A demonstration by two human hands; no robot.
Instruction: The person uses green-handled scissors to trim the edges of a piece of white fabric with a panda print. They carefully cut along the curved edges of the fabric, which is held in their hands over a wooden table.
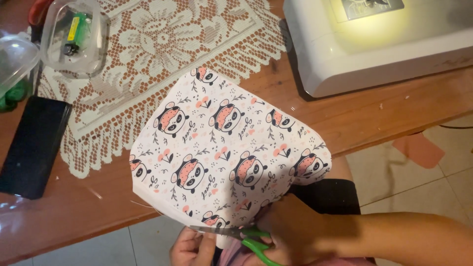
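right hand [290,229] grip closed on green scissors [246,237], cutting panda fabric [221,148]; left hand [192,249] pinching its edge

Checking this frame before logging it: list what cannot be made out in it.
- Left hand: head view, cut by the bottom edge and partly under the panda-print fabric.
- Green-handled scissors: handles covered by the right hand; blade tips blurred.
- Clear container: contents blurred behind plastic.
- White machine: cut by the top edge.
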